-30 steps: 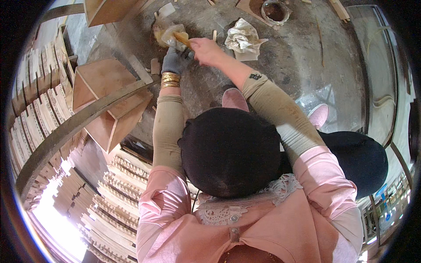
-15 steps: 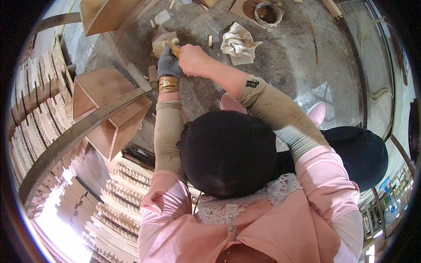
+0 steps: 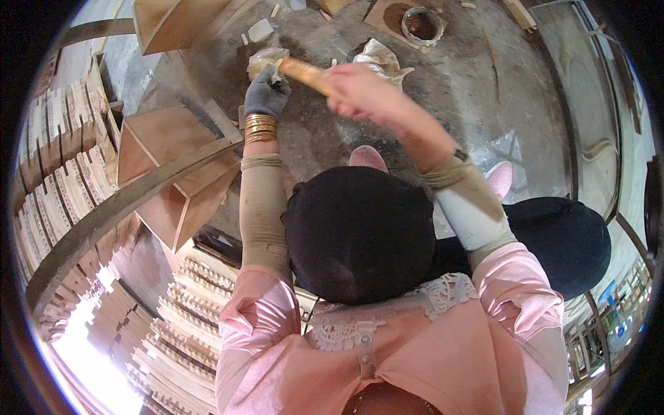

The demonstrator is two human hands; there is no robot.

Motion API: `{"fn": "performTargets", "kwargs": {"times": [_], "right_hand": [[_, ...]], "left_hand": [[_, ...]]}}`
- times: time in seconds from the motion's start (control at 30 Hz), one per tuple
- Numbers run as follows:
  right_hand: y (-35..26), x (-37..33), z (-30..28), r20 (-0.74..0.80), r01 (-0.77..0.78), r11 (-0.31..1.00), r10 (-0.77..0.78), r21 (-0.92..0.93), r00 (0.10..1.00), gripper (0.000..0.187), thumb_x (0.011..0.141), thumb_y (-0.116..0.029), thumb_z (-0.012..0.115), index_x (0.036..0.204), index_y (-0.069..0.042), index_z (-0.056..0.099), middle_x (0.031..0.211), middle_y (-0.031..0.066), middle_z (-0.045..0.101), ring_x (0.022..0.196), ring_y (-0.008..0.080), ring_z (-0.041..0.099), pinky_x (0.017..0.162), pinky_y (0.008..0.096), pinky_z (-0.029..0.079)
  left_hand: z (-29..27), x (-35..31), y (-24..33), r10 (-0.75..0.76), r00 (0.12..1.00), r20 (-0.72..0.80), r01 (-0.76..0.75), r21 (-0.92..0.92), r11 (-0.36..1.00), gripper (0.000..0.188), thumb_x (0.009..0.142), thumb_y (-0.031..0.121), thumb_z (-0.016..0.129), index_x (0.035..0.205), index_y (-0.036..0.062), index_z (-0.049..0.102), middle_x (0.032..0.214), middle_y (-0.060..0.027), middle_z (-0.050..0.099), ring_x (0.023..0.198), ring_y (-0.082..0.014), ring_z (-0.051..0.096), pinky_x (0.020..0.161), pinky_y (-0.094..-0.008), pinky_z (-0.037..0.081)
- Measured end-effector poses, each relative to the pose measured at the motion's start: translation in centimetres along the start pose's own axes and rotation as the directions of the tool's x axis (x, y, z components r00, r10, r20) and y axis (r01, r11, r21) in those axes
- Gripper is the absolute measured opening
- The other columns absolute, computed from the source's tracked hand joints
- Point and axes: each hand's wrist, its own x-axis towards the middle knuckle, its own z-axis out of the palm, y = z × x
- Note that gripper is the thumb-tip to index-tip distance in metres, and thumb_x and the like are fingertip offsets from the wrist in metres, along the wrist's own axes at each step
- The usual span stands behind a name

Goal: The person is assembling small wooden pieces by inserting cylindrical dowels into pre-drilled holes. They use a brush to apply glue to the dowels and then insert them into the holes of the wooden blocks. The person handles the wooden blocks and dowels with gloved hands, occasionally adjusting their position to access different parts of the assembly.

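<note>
My left hand (image 3: pixel 267 95), in a grey glove with golden bangles at the wrist, is closed at the upper left. It grips a crumpled, translucent plastic bag (image 3: pixel 265 58) with something yellowish in it. My bare right hand (image 3: pixel 353 86), slightly blurred, is wrapped round a pale yellow wooden stick (image 3: pixel 304 74). The stick slants from my right fist to the bag above my left hand. Whether its far end touches the bag or goes into it, I cannot tell. Behind my right hand lies a crumpled white cloth or paper (image 3: pixel 380 61), partly covered.
Wooden box frames (image 3: pixel 149 145) stand on the left, crossed by a curved dark rail (image 3: pixel 131 194). Stacked slotted wooden strips (image 3: pixel 55 131) lie beyond. A round tub (image 3: pixel 421 25) with brown residue sits on a board at the top. Small wood scraps (image 3: pixel 274 10) dot the grey floor.
My right hand has pulled back to the right and away from my left hand, exposing a longer stretch of the wooden stick. My left hand and the bag have shifted only slightly.
</note>
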Motion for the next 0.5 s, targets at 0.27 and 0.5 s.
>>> {"fn": "performTargets", "kwargs": {"times": [0.27,0.5], "right_hand": [[2.5,1.8,-5.0,-0.076,0.079,0.983,-0.067,0.166,0.995,0.032,0.09,-0.016,0.039,0.117,0.0,0.046,0.063,0.0052,0.054,0.039,0.0061,0.042,0.029,0.0189,0.026],[1.4,0.9,-3.7,-0.059,0.13,0.987,-0.125,0.097,0.99,0.036,0.09,-0.017,0.041,0.12,0.002,0.044,0.064,0.0049,0.054,0.04,0.0058,0.042,0.032,0.018,0.027]], "left_hand": [[5.7,-3.1,-1.0,-0.088,0.976,0.201,0.069,0.102,0.992,0.022,0.091,0.025,0.041,0.078,0.0094,0.049,0.06,0.0014,0.043,0.054,-0.0129,0.039,0.05,-0.0267,0.032],[4.8,-2.9,-1.9,-0.229,0.884,0.408,0.183,0.149,0.972,0.024,0.092,0.028,0.04,0.082,0.0091,0.051,0.061,0.0028,0.045,0.054,-0.0115,0.041,0.049,-0.0249,0.034]]}}
